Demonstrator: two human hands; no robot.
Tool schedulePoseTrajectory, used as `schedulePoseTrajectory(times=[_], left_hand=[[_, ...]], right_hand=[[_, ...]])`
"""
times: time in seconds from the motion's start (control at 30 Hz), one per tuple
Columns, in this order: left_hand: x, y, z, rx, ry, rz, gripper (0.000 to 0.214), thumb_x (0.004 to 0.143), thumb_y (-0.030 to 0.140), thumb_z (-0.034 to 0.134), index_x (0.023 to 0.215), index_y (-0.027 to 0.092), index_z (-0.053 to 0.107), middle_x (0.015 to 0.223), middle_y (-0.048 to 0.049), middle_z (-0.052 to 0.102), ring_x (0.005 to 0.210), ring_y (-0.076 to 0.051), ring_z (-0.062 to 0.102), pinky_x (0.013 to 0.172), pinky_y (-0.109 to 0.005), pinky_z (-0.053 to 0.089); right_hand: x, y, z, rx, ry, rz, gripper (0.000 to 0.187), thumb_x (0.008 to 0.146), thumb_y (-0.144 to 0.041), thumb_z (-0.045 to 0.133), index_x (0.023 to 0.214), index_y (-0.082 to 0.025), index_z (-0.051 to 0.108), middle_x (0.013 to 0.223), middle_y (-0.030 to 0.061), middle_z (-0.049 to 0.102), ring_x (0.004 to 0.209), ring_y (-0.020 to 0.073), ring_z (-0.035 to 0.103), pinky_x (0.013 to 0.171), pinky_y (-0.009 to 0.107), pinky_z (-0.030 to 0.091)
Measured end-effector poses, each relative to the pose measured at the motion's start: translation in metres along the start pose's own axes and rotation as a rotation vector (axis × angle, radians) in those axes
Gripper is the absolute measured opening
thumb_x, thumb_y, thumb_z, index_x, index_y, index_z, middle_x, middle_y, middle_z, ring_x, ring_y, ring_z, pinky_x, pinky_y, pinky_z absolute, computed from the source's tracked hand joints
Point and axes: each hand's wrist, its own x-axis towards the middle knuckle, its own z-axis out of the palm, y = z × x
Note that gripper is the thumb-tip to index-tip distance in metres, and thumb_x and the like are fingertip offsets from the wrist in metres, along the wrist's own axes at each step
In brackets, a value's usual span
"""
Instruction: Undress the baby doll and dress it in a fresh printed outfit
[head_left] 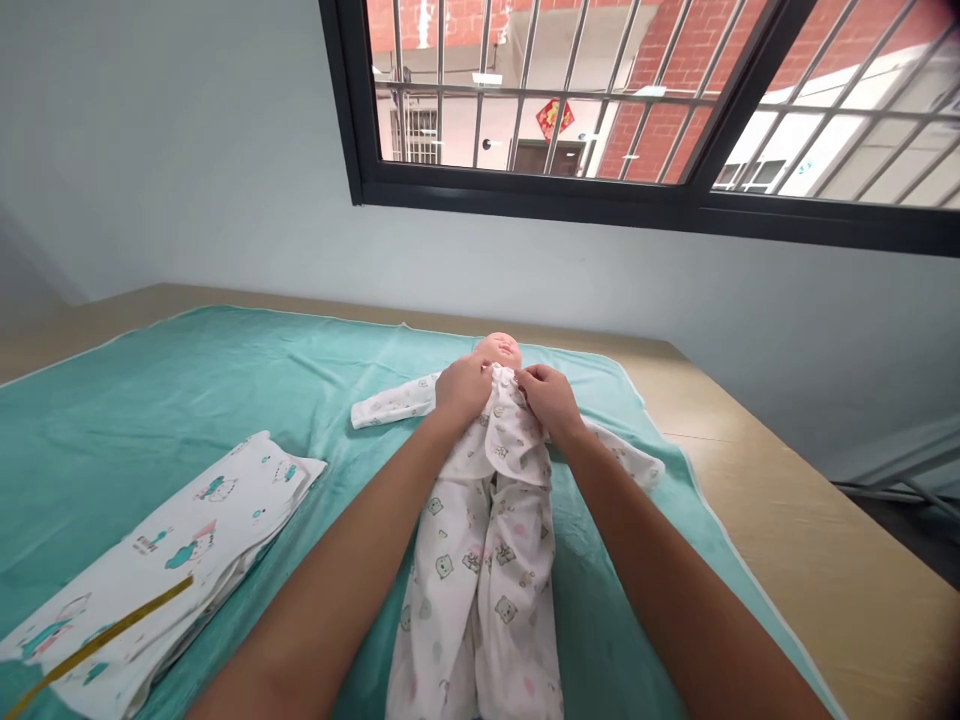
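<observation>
A baby doll [500, 349] lies on its back on a teal sheet [225, 400], head toward the window. It wears a white printed sleepsuit [487, 560] with little animal motifs. My left hand [463, 388] and my right hand [550, 399] meet at the doll's upper chest, just under its chin. Both pinch the front edges of the sleepsuit near the collar, fingers closed on the cloth. The doll's sleeves spread out to either side behind my forearms.
A folded white cloth with cartoon prints [150, 570] lies at the near left on the sheet. The wooden platform [787, 520] shows bare along the right side. A barred window [645, 100] fills the wall above.
</observation>
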Motion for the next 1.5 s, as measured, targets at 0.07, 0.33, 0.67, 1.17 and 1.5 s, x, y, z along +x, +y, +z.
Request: schedulePoseTrajectory(times=[0.07, 0.33, 0.67, 1.17, 1.5], left_hand=[[0.011, 0.004, -0.002, 0.014, -0.043, -0.006, 0.028, 0.089, 0.03, 0.046, 0.087, 0.023, 0.073, 0.095, -0.0089, 0.074, 0.086, -0.024, 0.064, 0.075, -0.032, 0.044], [0.022, -0.005, 0.011, -0.085, -0.031, -0.106, 0.02, 0.081, 0.025, 0.056, 0.087, 0.026, 0.075, 0.098, -0.0028, 0.076, 0.084, -0.021, 0.064, 0.071, -0.029, 0.044], [0.025, -0.018, 0.016, -0.288, 0.019, -0.084, 0.02, 0.084, 0.03, 0.058, 0.088, 0.021, 0.075, 0.096, -0.0024, 0.075, 0.088, -0.018, 0.065, 0.081, -0.028, 0.047], [0.024, -0.016, 0.012, -0.37, -0.015, 0.006, 0.022, 0.083, 0.026, 0.058, 0.09, 0.022, 0.078, 0.098, -0.0026, 0.076, 0.091, -0.019, 0.066, 0.083, -0.028, 0.049], [0.021, -0.011, 0.008, -0.306, -0.052, -0.004, 0.026, 0.085, 0.025, 0.055, 0.093, 0.027, 0.079, 0.102, 0.0001, 0.077, 0.091, -0.019, 0.066, 0.079, -0.027, 0.048]], right_hand=[[0.009, -0.01, -0.003, -0.103, -0.038, -0.005, 0.036, 0.082, -0.05, 0.053, 0.063, -0.019, 0.054, 0.065, 0.0021, 0.057, 0.062, 0.0148, 0.047, 0.056, 0.027, 0.033], [0.018, -0.036, -0.005, -0.365, -0.192, 0.069, 0.04, 0.08, -0.056, 0.057, 0.068, -0.018, 0.063, 0.076, 0.0118, 0.067, 0.075, 0.0245, 0.06, 0.061, 0.03, 0.036], [0.03, -0.026, -0.007, -0.172, -0.202, 0.069, 0.022, 0.066, -0.027, 0.066, 0.05, -0.019, 0.053, 0.056, 0.0073, 0.057, 0.062, 0.0205, 0.055, 0.056, 0.03, 0.035], [0.032, 0.002, -0.002, 0.416, -0.236, 0.08, 0.024, 0.067, -0.039, 0.074, 0.073, -0.016, 0.071, 0.06, -0.001, 0.051, 0.054, 0.0082, 0.036, 0.048, 0.022, 0.028], [0.032, 0.007, 0.005, 0.409, -0.189, 0.04, 0.025, 0.063, -0.034, 0.074, 0.083, -0.017, 0.076, 0.058, -0.003, 0.05, 0.057, 0.0096, 0.038, 0.052, 0.023, 0.029]])
